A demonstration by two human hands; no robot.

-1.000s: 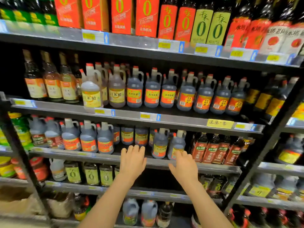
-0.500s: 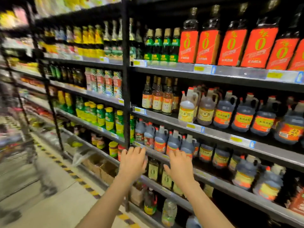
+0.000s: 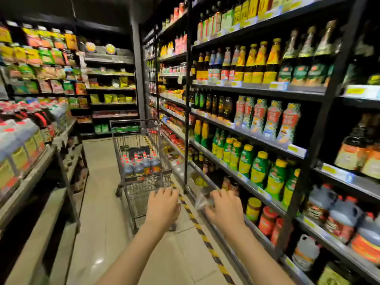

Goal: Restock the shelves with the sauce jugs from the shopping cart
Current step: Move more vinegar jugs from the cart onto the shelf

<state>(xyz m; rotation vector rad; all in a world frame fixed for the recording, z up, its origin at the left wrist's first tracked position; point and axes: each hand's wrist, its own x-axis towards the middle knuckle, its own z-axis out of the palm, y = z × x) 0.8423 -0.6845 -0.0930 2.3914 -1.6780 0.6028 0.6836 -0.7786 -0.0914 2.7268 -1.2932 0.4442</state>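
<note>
Both hands out front, empty: left hand and right hand with loose, relaxed grip; shopping cart mid-frame carries sauce jugs; shelves right.

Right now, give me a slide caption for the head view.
Both empty hands, left and right, reach toward the cart of jugs in the aisle.

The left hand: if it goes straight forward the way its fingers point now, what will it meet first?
Most likely the near end of the shopping cart. The left hand is open and empty, fingers pointing up the aisle at the cart's wire basket. Depth is unclear, so I cannot say how close it is.
</note>
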